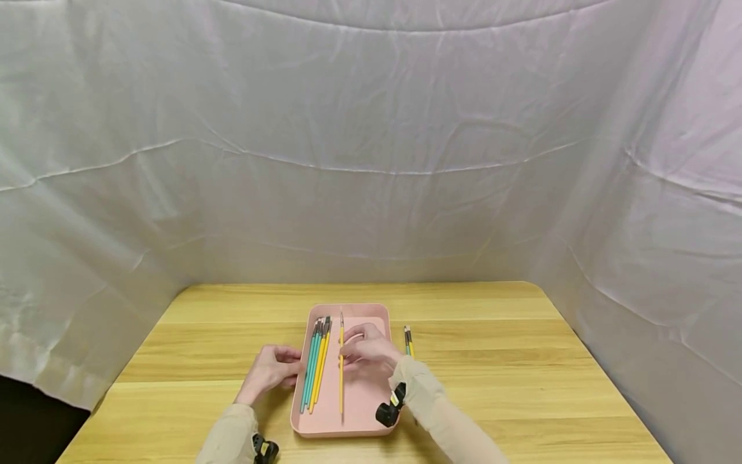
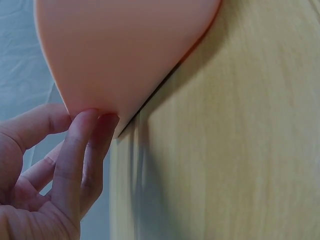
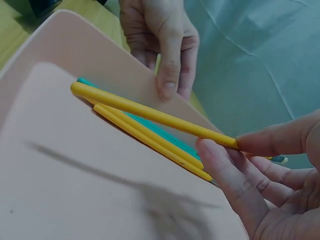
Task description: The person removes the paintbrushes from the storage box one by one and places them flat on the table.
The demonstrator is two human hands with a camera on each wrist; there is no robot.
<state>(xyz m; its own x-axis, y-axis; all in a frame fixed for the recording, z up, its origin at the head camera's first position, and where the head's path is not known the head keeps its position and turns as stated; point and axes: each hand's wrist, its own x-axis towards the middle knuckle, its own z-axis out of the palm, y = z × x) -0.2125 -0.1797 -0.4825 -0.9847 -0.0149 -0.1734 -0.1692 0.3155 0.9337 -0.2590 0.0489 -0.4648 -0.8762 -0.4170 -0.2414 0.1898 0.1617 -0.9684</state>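
Note:
A pink tray (image 1: 362,422) lies on the table. At its left side, my left hand (image 1: 269,372) grips the rim, thumb tip over the edge and other fingers (image 2: 75,155) against the outer wall. Over the tray, my right hand (image 1: 371,349) pinches a yellow paintbrush (image 3: 150,113) between thumb and fingertips, bristles pointing to the far side. Its shadow falls on the tray floor. Along the left inside wall lie several teal paintbrushes (image 1: 307,380) and yellow paintbrushes (image 1: 320,374), side by side with bristles away from me.
Right of the tray, paintbrushes (image 1: 408,340) lie on the wooden table (image 1: 522,374), partly hidden by my right wrist. A grey cloth (image 1: 371,193) hangs behind the table and at both sides.

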